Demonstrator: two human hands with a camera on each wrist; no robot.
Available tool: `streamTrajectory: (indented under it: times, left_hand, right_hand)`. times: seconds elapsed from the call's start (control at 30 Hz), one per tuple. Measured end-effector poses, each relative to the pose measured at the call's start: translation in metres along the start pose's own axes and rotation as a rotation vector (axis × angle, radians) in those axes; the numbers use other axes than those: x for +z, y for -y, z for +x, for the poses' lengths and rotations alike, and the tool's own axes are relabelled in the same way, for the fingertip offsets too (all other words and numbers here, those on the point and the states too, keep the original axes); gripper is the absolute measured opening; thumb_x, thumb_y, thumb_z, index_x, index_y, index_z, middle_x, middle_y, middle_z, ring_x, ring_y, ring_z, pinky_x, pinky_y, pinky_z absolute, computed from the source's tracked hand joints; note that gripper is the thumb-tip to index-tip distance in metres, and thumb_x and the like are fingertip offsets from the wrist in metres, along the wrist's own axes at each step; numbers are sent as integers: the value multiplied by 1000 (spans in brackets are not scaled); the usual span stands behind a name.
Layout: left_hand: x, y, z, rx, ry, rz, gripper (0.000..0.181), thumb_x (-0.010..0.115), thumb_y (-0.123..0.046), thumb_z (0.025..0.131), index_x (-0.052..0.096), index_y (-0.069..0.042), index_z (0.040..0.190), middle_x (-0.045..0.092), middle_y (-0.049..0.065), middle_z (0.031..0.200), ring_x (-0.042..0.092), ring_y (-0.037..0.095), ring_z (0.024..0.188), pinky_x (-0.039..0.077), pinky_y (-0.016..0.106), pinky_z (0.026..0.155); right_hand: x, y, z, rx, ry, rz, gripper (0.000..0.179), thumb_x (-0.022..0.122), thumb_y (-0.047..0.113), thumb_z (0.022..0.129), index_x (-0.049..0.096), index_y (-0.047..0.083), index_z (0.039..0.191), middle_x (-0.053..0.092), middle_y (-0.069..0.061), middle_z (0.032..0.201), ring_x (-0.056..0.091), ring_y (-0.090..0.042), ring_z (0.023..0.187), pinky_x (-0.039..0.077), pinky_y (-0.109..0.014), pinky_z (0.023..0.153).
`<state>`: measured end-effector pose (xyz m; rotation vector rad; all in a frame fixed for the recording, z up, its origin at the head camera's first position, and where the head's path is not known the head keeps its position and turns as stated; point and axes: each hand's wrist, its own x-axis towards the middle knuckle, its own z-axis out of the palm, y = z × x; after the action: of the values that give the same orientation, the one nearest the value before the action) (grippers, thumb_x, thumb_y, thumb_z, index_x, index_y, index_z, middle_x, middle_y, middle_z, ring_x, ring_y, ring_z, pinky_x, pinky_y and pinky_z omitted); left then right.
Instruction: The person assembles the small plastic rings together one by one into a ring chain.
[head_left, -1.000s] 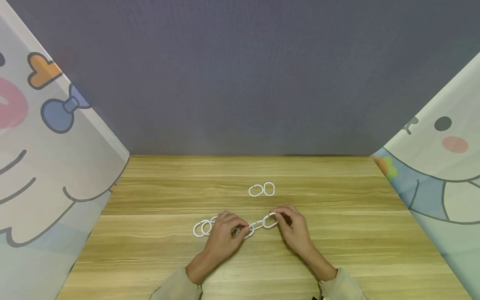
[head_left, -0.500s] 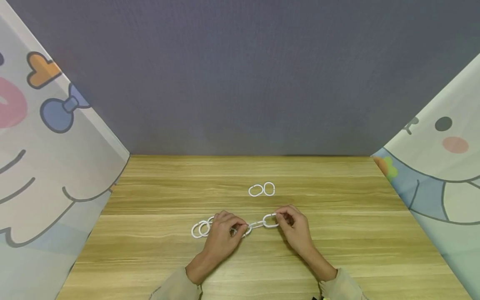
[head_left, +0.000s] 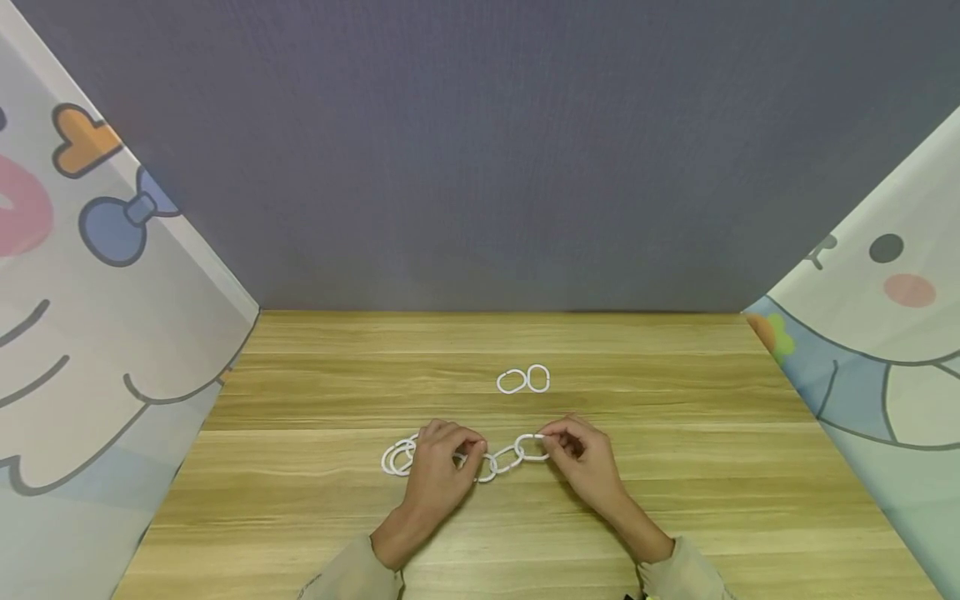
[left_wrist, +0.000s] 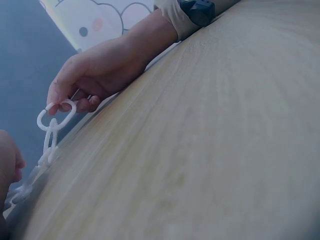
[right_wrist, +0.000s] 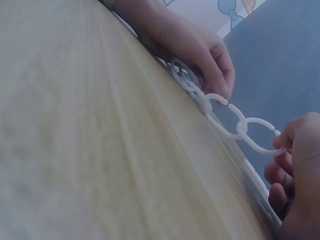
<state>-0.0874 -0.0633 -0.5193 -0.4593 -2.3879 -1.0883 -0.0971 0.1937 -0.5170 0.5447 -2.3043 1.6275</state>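
A white plastic chain (head_left: pixel 531 459) of linked oval rings runs along the table between my hands. My right hand (head_left: pixel 588 462) pinches its right end link between thumb and fingertips; the right wrist view shows a small gap in that end link (right_wrist: pixel 260 150). Farther left, my left hand (head_left: pixel 442 471) has thumb and forefinger together at another link, which it pinches. Several links lie bunched beyond my left hand, the bunched links (head_left: pixel 386 460) partly covered by it. In the left wrist view the chain (left_wrist: pixel 50 127) hangs down from my right hand (left_wrist: pixel 100 70).
Two separate white links (head_left: pixel 528 379) lie side by side on the wooden table (head_left: pixel 375 367), beyond my hands. A grey panel (head_left: pixel 480 167) rises at the table's back edge. Cartoon-printed panels (head_left: pixel 165 333) flank both sides.
Both hands have shifted slightly left, the chain moving with them. The bunched links at the left have drawn closer together. The two separate links have stayed put.
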Motion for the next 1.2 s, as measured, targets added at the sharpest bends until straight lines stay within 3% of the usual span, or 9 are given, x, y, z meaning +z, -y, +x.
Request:
streamTrajectory:
  times: [0.2, 0.37, 0.53, 0.83, 1.2]
  left_hand:
    - [0, 2, 0, 100, 18, -40, 13, 92, -8, 87, 84, -16, 93, 80, -8, 90, 67, 11, 90, 54, 37, 85]
    - [1, 4, 0, 188, 29, 5, 12, 95, -12, 85, 86, -16, 90, 81, -8, 89, 67, 10, 86, 53, 33, 79]
    - [2, 6, 0, 239, -1, 45, 13, 97, -17, 82, 87, -16, 90, 79, -8, 84, 67, 10, 82, 52, 32, 76]
    - [4, -1, 1, 284, -38, 94, 16, 99, -23, 80, 88, -17, 89, 79, -8, 83, 65, 11, 79, 50, 32, 73]
    - [6, -6, -1, 235, -39, 74, 14, 100, -21, 80, 88, -19, 85, 80, -8, 82, 65, 11, 80, 49, 34, 77]
  right_hand:
    - [2, 1, -1, -7, 36, -6, 18, 82, -9, 93, 82, 8, 100, 70, -1, 84, 59, -4, 73, 50, -19, 58]
    - [3, 3, -1, -23, 58, -8, 20, 84, -8, 92, 83, 9, 101, 71, 0, 83, 60, -3, 72, 49, -19, 55]
    - [4, 2, -1, -64, 94, -15, 21, 86, -9, 91, 83, 9, 101, 71, 0, 82, 56, -1, 67, 47, -20, 52]
    - [4, 3, -1, -114, 124, -26, 23, 87, -6, 91, 84, 12, 104, 74, 0, 86, 54, -2, 64, 46, -20, 51]
    - [4, 2, -1, -145, 136, -22, 23, 86, -7, 90, 85, 11, 104, 76, -2, 89, 53, -2, 64, 46, -20, 51]
